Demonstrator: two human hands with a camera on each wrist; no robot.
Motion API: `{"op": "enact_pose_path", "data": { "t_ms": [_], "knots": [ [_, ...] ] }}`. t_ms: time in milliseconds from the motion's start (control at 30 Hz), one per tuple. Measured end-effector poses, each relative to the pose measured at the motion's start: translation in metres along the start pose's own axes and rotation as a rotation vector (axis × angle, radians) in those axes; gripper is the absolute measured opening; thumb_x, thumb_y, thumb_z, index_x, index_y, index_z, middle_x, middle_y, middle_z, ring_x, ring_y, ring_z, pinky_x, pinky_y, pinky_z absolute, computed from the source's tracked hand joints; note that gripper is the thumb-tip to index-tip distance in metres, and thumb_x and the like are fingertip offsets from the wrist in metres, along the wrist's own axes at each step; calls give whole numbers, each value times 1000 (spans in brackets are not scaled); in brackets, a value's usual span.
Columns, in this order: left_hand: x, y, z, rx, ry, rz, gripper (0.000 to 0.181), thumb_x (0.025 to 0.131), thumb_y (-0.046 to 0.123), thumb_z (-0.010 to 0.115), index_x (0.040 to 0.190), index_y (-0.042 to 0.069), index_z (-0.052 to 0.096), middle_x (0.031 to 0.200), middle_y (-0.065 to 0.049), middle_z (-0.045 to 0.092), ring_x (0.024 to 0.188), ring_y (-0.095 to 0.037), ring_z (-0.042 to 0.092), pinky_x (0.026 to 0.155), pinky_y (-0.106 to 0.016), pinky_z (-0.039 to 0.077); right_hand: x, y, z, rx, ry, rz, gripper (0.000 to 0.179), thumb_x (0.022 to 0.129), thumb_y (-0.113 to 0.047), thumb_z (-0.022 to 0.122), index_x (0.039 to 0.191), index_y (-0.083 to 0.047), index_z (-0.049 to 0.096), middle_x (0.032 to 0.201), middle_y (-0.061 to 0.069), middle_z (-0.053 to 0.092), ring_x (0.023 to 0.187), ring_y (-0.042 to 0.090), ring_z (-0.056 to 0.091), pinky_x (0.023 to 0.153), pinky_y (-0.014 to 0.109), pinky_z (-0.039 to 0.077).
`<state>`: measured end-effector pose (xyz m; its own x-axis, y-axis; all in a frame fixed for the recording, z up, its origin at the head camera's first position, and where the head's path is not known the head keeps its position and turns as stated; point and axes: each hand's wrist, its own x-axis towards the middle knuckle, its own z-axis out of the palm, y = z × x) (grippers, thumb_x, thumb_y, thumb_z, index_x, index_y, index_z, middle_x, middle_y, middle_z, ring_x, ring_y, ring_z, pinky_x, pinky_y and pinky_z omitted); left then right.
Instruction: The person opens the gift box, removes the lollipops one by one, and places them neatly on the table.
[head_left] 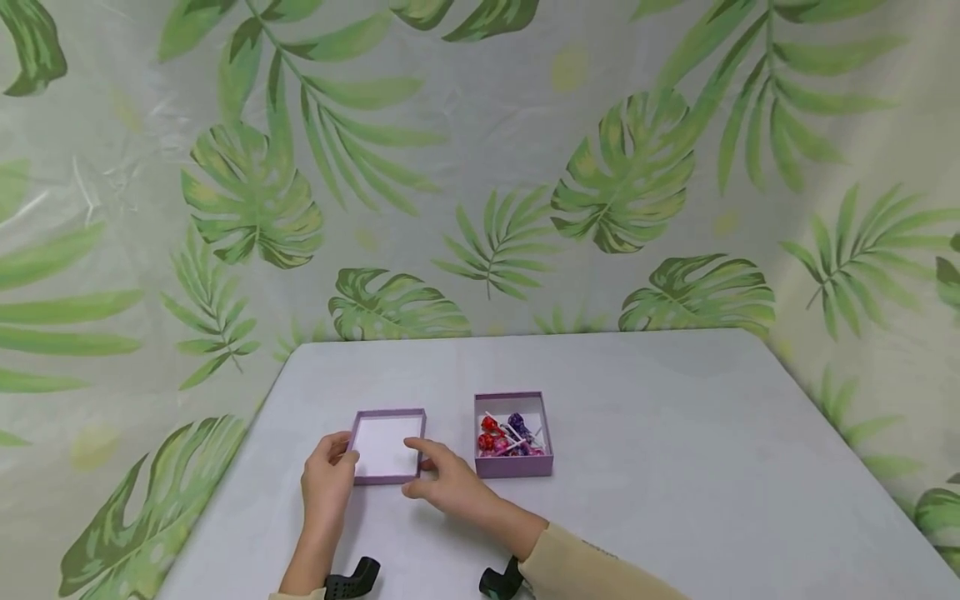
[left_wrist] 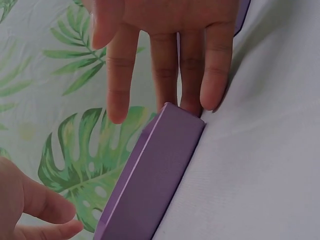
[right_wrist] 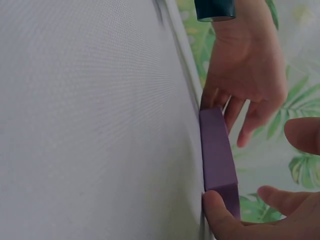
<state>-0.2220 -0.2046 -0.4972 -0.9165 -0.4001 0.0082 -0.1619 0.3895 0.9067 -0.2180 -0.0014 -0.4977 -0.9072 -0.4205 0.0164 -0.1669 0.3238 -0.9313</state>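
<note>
A shallow purple tray-like lid [head_left: 388, 478] with a white inside lies on the table. My left hand [head_left: 327, 475] rests by its left side, fingers along the outer wall and thumb near the rim. In the right wrist view the fingers of my left hand [right_wrist: 247, 75] are loosely bent against the end of the lid [right_wrist: 217, 147]. At the right side is my right hand [head_left: 450, 483], thumb and index finger spread. Its middle fingers touch the lid's corner in the left wrist view, where my right hand [left_wrist: 175, 55] has straight fingers.
Right of the lid stands a deeper purple box [head_left: 514, 467]. It holds several wrapped lollipops [head_left: 506, 440] in red, pink and dark purple. The white table [head_left: 675, 467] reaches back to a leaf-patterned curtain [head_left: 510, 150].
</note>
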Motion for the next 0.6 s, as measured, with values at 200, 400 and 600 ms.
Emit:
{"op": "enact_pose_path", "data": {
  "t_ms": [200,400,600],
  "knots": [
    [-1,-3,3,53,35,30,40,93,8,55,132,1,60,127,-26,63,116,-37,59,95,-50,49,1,2,2,-29,6,-4,69,84,-27,76,148,-18,52,145,7,52,120,27,56,94,41,52],
    [-1,-5,5,67,58,58,40,92,6,54,132,1,61,125,-27,64,113,-38,61,93,-51,50,2,2,3,-21,9,-8,67,86,-25,76,148,-16,52,145,8,53,121,29,57,95,43,51],
    [-1,-4,5,76,73,94,43,91,4,53,133,0,60,124,-27,65,111,-38,62,92,-51,49,2,-1,-2,-2,16,20,63,89,-22,74,147,-16,52,145,13,52,121,32,57,95,48,52]
  ]
}}
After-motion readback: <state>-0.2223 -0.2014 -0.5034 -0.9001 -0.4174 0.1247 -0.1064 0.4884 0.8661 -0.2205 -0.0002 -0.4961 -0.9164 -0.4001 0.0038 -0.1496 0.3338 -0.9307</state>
